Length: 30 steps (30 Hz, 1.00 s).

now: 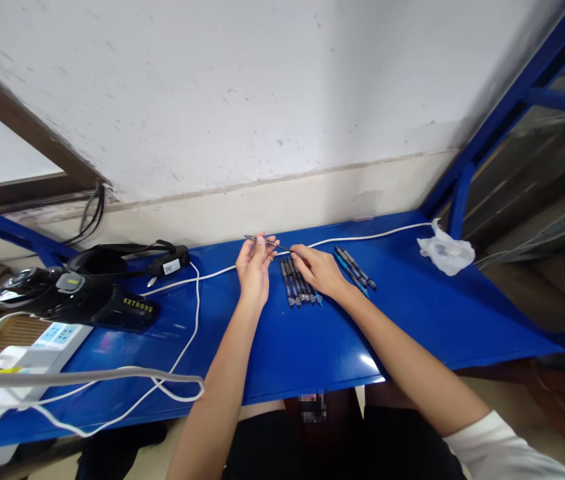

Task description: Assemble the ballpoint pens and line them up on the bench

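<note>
A slim dark pen point(273, 244) stretches between my two hands, above the back part of the blue table. My left hand point(256, 265) pinches it between thumb and fingers, with one end poking out to the left. The other end sits in the fingertips of my right hand point(316, 268); whether it is one piece or a thinner inner part, I cannot tell. Below my right hand lies a row of several dark pens point(298, 283), side by side and partly covered by it. To the right, a smaller group of pens point(355, 270), black and blue, rests at a slant.
On the left of the blue table point(312, 353) stand a black appliance point(112, 303), a strapped black device point(175, 261) and a white power strip point(57, 343). White cables point(197, 300) cross the surface. Crumpled white plastic point(446, 250) lies at the right; the wall rises behind.
</note>
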Each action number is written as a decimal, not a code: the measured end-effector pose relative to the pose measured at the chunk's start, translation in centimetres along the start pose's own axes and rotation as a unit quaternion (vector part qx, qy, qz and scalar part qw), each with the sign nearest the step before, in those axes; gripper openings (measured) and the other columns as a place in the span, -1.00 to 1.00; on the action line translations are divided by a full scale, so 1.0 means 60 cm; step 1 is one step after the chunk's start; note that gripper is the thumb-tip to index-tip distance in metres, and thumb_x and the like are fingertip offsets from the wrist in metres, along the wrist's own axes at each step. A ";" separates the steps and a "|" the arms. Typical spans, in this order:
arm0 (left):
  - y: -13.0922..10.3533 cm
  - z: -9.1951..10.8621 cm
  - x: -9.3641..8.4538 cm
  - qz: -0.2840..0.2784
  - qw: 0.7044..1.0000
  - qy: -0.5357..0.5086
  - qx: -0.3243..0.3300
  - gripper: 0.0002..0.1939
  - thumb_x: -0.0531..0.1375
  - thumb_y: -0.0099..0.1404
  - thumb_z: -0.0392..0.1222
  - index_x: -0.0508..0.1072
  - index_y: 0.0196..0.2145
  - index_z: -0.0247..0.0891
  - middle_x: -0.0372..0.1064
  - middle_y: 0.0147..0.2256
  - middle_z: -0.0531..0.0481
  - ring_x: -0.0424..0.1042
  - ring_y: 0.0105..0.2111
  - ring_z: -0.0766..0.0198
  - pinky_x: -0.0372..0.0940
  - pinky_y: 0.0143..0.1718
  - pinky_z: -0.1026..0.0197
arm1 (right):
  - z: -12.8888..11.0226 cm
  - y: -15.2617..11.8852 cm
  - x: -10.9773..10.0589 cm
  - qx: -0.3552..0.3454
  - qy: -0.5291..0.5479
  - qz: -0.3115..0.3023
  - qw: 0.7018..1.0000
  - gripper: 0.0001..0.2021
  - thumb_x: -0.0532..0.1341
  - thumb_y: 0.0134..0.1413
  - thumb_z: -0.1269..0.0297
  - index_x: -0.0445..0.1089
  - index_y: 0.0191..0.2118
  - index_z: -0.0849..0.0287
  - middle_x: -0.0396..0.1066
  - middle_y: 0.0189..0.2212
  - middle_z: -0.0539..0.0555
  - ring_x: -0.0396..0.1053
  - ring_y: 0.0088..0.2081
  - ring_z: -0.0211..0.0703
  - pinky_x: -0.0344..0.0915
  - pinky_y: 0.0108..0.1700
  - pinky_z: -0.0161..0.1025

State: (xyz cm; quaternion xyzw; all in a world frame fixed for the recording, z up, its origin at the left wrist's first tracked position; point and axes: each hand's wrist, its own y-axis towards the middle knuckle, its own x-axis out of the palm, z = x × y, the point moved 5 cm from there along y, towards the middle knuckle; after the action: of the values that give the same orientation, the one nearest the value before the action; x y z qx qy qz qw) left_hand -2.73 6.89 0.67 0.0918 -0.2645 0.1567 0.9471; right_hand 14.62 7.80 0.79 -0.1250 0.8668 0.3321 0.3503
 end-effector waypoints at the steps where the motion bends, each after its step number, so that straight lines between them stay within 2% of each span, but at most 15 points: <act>1: -0.002 -0.002 0.004 -0.011 1.000 0.005 -0.004 -0.60 0.47 0.29 0.06 0.59 -0.03 -0.21 0.65 -0.09 -0.14 0.65 -0.09 0.16 0.40 -0.06 0.18 | 0.000 0.000 0.000 0.000 0.001 -0.002 1.000 -0.71 0.02 0.59 0.18 0.42 0.18 0.04 0.61 -0.09 0.10 0.57 -0.17 -0.06 0.32 -0.14 -0.24; 5: -0.010 -0.014 0.020 -0.057 0.998 0.022 -0.028 -0.58 0.53 0.23 -0.04 0.61 -0.03 -0.24 0.66 -0.11 -0.17 0.64 -0.11 0.16 0.43 -0.01 0.14 | -0.002 -0.001 -0.001 -0.005 0.011 -0.001 1.000 -0.71 0.02 0.59 0.20 0.38 0.21 0.02 0.61 -0.02 0.11 0.58 -0.13 -0.05 0.32 -0.13 -0.24; 7: -0.012 -0.017 0.022 -0.059 0.998 0.019 -0.027 -0.57 0.55 0.19 -0.08 0.61 -0.03 -0.24 0.66 -0.13 -0.16 0.64 -0.11 0.16 0.44 0.02 0.12 | -0.001 -0.001 -0.001 0.003 0.013 0.002 1.000 -0.72 0.02 0.59 0.17 0.36 0.22 0.02 0.61 -0.07 0.10 0.59 -0.16 -0.05 0.30 -0.17 -0.25; 11: -0.003 -0.013 0.005 -0.017 1.000 -0.010 -0.014 -0.58 0.55 0.19 -0.08 0.60 -0.05 -0.23 0.64 -0.15 -0.11 0.65 -0.12 0.16 0.47 0.07 0.06 | 0.003 -0.001 0.002 0.028 0.010 0.003 1.000 -0.73 0.03 0.59 0.09 0.33 0.16 0.06 0.58 -0.30 0.04 0.55 -0.32 -0.06 0.24 -0.28 -0.27; 14: 0.010 -0.003 -0.015 0.021 0.999 -0.040 0.001 -0.58 0.56 0.18 -0.10 0.59 -0.06 -0.22 0.63 -0.17 -0.06 0.65 -0.11 0.21 0.45 0.14 0.06 | 0.002 -0.001 0.002 0.024 0.009 0.002 1.000 -0.74 0.02 0.59 0.08 0.36 0.11 0.05 0.58 -0.29 0.04 0.54 -0.32 -0.07 0.25 -0.26 -0.26; 17: 0.016 0.005 -0.024 0.035 0.998 -0.055 0.014 -0.58 0.56 0.18 -0.11 0.59 -0.06 -0.21 0.63 -0.18 -0.05 0.65 -0.11 0.22 0.44 0.18 0.05 | 0.000 0.000 0.001 0.016 0.006 0.004 1.000 -0.74 0.02 0.60 0.09 0.38 0.09 0.04 0.59 -0.24 0.05 0.54 -0.30 -0.08 0.26 -0.24 -0.25; 25: -0.004 -0.007 0.009 -0.024 1.000 -0.005 0.002 -0.59 0.54 0.21 -0.08 0.60 -0.05 -0.23 0.64 -0.14 -0.13 0.65 -0.12 0.16 0.48 0.07 0.05 | 0.001 -0.002 0.005 -0.002 -0.002 0.003 1.000 -0.70 -0.01 0.61 0.08 0.41 0.06 0.06 0.58 -0.17 0.09 0.52 -0.24 -0.09 0.28 -0.19 -0.24; 30: -0.006 -0.009 0.013 -0.033 0.999 0.001 -0.006 -0.60 0.54 0.21 -0.09 0.60 -0.05 -0.24 0.64 -0.12 -0.16 0.65 -0.10 0.13 0.47 0.08 0.03 | 0.004 -0.002 0.007 -0.004 -0.005 0.004 1.000 -0.69 -0.01 0.61 0.07 0.42 0.01 0.08 0.56 -0.21 0.09 0.50 -0.25 -0.09 0.26 -0.20 -0.23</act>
State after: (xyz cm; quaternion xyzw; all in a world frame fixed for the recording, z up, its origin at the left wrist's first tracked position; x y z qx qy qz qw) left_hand -1.72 6.91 0.60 0.0948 -0.2618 0.1238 0.9524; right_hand 14.49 7.85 0.29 -0.1215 0.8643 0.3375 0.3527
